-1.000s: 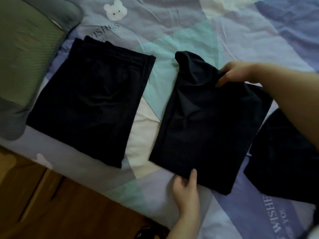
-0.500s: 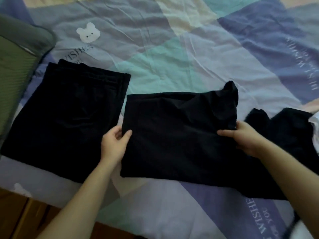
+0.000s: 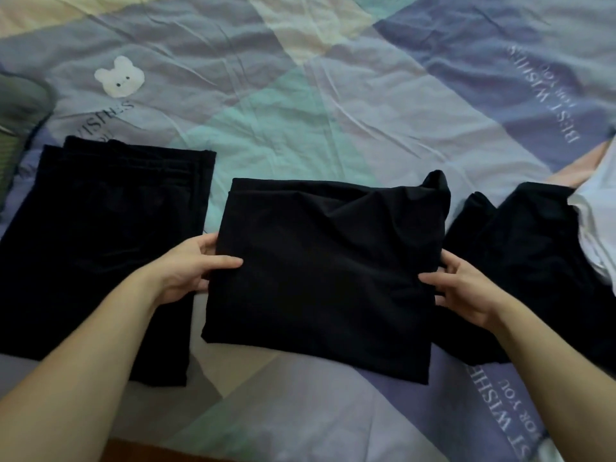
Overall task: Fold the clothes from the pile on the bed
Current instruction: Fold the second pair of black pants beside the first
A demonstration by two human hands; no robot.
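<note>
We're mid-fold w/ the dark folded cloth garment (image 3: 320, 278) flat on the patchwork bed (image 3: 300, 105), left hand (image 3: 193, 265) & right hand (image 3: 463, 288) each pinching a side edge; next, prob. tuck the raised corner & stack it.

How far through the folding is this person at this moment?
Done: one dark garment lies folded flat on the bed's quilt, at left. In hand: a second dark garment, folded to a rectangle, with the left hand and right hand gripping its side edges. Left: a rumpled dark garment and a white one at right, unfolded.
</note>
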